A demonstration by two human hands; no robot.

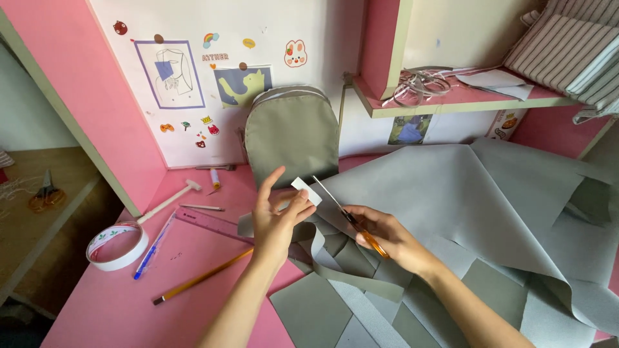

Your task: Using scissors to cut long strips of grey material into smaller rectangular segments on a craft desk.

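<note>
A small white piece (306, 191) is pinched between thumb and fingertips of the left hand (277, 216), the other fingers spread upward; scissors (348, 218) with orange handles are gripped in the right hand (380, 235), fingers closed round the handles, the blades slightly parted and pointed up toward the piece, just beside its edge; the step in hand is judged to be trimming of the piece, held in the air above the grey fabric (451, 193); a steady pinch and a blade lined up on the edge would be called for. Beneath the hands, cut grey panels (309, 309) and a strap (322, 258) are spread; to the left a ruler (209, 223), a pencil (203, 277), a blue pen (155, 246), a tape roll (117, 246) and a small hammer (171, 198) lie on the pink desk (116, 309); a grey backpack (291, 132) stands against the wall behind.
</note>
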